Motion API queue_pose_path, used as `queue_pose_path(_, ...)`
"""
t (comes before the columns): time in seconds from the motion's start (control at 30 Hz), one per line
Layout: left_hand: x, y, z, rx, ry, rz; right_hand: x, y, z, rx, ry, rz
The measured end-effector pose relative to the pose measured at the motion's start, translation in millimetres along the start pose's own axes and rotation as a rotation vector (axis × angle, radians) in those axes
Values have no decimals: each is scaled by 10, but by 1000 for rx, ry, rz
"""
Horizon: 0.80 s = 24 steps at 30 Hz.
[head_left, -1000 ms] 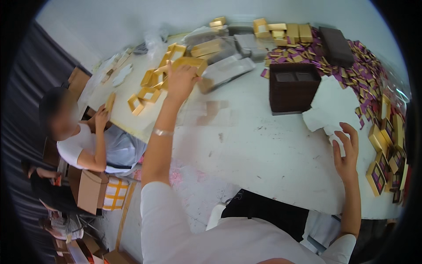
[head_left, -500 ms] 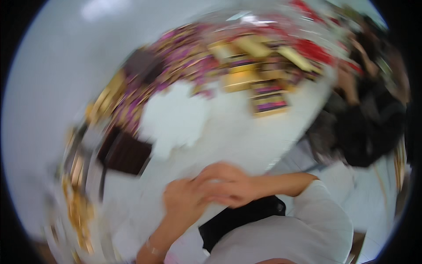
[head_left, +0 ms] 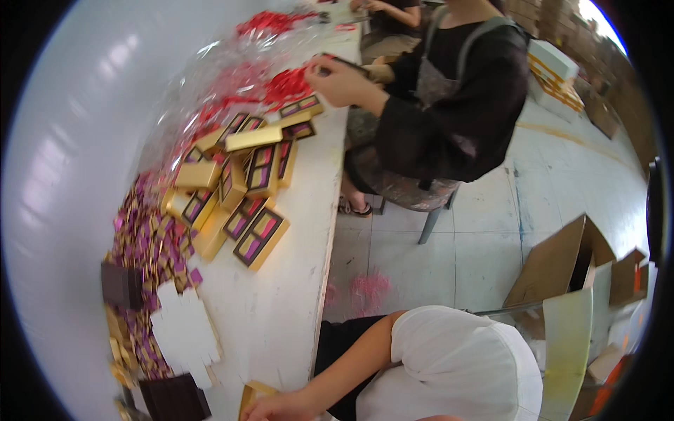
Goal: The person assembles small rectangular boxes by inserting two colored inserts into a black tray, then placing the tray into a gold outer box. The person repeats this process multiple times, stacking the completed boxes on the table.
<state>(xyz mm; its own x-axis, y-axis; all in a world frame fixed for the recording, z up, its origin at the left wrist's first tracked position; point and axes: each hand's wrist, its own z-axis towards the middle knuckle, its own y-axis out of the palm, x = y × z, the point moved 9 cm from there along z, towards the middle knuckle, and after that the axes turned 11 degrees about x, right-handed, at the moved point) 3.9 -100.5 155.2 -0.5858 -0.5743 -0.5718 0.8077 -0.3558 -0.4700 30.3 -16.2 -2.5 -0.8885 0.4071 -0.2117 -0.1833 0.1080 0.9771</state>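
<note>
At the bottom edge of the head view, my right hand (head_left: 275,407) is partly cut off. Its fingers are closed against a small gold box (head_left: 254,391), of which only the upper rim and corner show. The left hand is out of the picture. Left of the box lies a dark brown block or stack of inserts (head_left: 174,398). Beyond that is a stack of flat white card pieces (head_left: 186,330). Farther up the table, a heap of gold boxes (head_left: 263,168) shows dark frames with pink, purple and gold pieces inside.
Many small purple and gold wrapped pieces (head_left: 144,238) cover the table's left side, beside another dark brown block (head_left: 121,284). Red ribbons (head_left: 286,88) and clear plastic lie beyond. A co-worker in black (head_left: 449,119) sits at the right edge; cardboard boxes (head_left: 554,266) stand on the floor.
The view has swung to the right and sharpened. Both hands were together over the table; now only the right one shows, low at the edge, with a gold box by it.
</note>
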Motion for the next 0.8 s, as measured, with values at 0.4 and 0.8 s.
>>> queue_pose_path(0.4,-371,-622,-1618,-427,-1217,-217,-1235,1523,-231,-306,-1235,-1821)
queue_pose_path(0.8,-370,203,-2149,-458,-1369,-481,-803,1507,1561,-398,-1625,-2187)
